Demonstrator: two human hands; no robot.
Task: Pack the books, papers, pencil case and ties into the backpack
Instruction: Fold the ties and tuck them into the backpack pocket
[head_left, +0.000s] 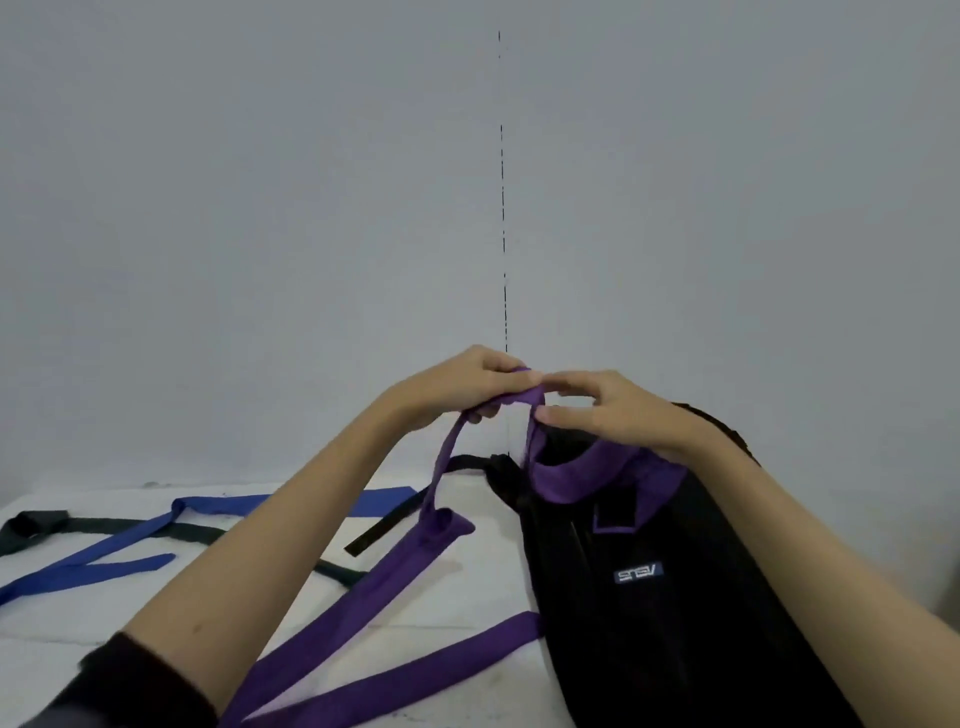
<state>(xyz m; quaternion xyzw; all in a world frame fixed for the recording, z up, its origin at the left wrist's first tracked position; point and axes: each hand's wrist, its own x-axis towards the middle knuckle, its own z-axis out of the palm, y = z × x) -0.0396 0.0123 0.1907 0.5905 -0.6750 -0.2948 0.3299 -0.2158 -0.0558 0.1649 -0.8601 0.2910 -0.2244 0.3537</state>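
Left hand (467, 387) and right hand (618, 410) both pinch a raised purple tie (363, 587) loop above the black backpack (670, 597); blue tie (104, 551) lies on the table (467, 587).

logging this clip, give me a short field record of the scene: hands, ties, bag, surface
left hand: grips the raised loop of the purple fabric tie
right hand: pinches the same loop above the bag
purple tie ends: trail across the white table
black fabric backpack: on the table at right, purple-lined top open
blue fabric tie: on the table, left
dark green fabric tie: crossing under the blue one
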